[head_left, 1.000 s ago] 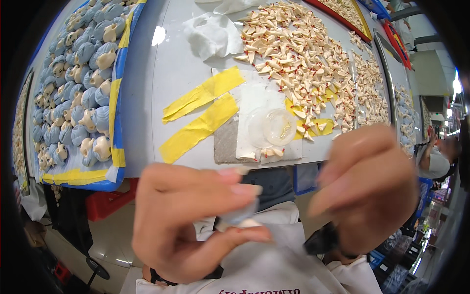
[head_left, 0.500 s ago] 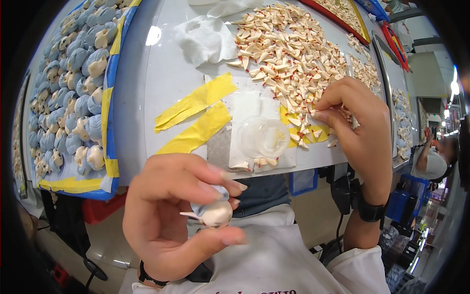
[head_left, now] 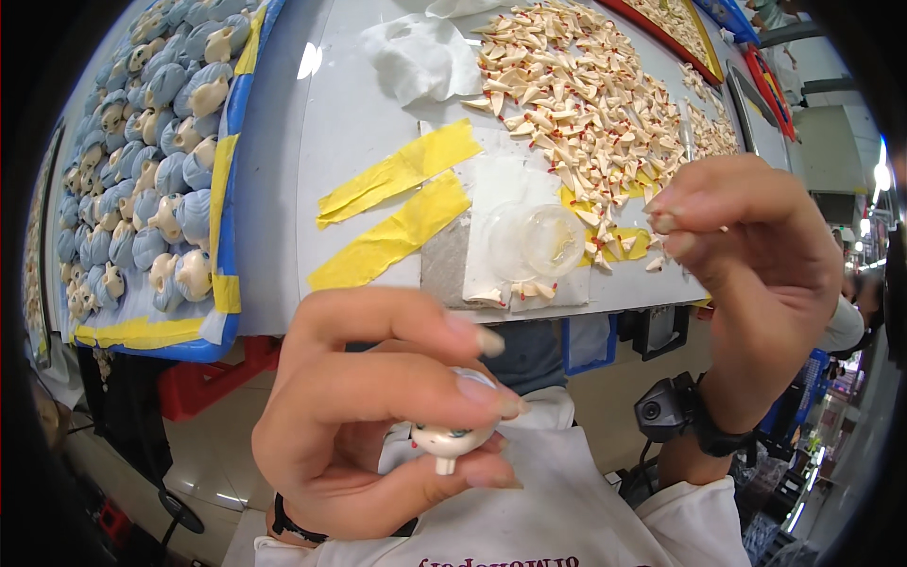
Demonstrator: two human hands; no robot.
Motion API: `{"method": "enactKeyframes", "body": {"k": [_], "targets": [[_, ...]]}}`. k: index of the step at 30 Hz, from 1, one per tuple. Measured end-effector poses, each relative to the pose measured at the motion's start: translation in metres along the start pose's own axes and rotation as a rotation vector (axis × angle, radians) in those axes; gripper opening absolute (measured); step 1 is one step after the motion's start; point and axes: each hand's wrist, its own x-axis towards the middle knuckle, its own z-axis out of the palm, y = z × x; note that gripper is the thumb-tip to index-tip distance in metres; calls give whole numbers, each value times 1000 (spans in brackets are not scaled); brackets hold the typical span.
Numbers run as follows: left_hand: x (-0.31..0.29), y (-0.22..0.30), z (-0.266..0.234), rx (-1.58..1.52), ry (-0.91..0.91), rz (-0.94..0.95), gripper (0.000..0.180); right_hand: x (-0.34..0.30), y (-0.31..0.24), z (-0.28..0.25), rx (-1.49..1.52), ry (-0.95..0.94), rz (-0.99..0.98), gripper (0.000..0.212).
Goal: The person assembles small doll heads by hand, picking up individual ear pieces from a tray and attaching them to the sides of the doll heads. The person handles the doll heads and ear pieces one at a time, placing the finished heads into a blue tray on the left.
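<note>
Grasping a small doll head (head_left: 446, 439), neck down, in the left hand (head_left: 354, 397) at lower centre; pinching with the right hand (head_left: 761, 227) at right, cannot tell whether around anything; facing, on the bench (head_left: 274, 180), a clear cup (head_left: 553, 243) near centre, then heaped red-tipped pieces (head_left: 586, 104) at upper centre.

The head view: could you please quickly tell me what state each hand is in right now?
Left hand: closed, holding a small blue-haired doll head.
Right hand: nearly closed in a pinch; whether it holds anything cannot be told.
</note>
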Motion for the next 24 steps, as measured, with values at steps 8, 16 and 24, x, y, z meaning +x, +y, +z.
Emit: {"method": "enactKeyframes", "body": {"k": [8, 16, 24], "targets": [[-4, -8, -2, -26, 102, 58, 48, 0, -1, 18, -270, -73, -69, 21], [-2, -5, 15, -250, 240, -82, 52, -1, -6, 19, -440, -34, -163, 21], [3, 7, 26, -410, 369, -286, 51, -24, -20, 22, 63, 40, 12, 17]]}}
